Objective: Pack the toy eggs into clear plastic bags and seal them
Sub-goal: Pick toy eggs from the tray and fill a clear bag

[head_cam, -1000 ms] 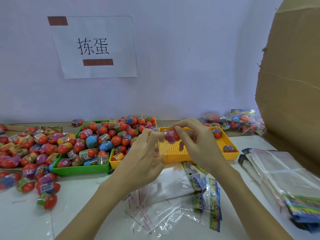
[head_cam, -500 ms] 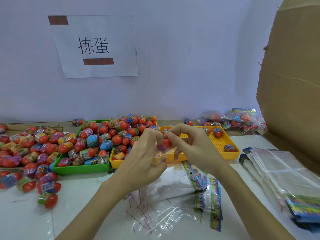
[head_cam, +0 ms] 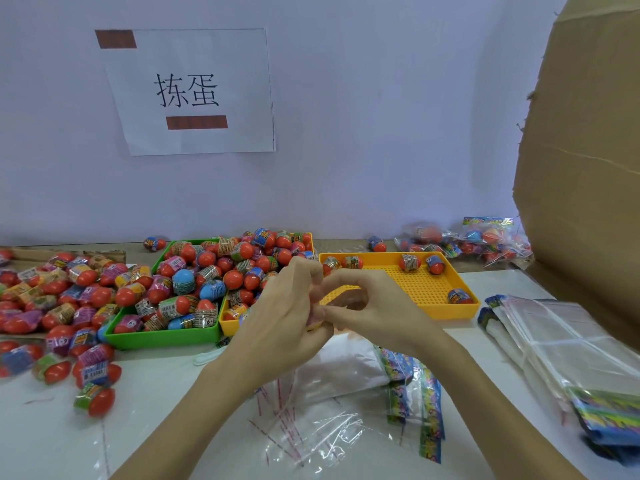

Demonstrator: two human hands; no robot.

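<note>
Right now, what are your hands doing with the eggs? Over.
Left hand and right hand pinched together on a clear bag, contents hidden. Yellow tray right behind. Nothing blocking.

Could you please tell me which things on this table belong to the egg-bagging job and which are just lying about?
Job:
left hand and right hand, pinching something between them
toy eggs in the green tray
yellow tray
clear bags
sealed packs

Lying about:
wall sign
cardboard box

Paper sign (head_cam: 194, 91) w/ Chinese chars taped on wall, big cardboard sheet (head_cam: 585, 161) at right.
</note>
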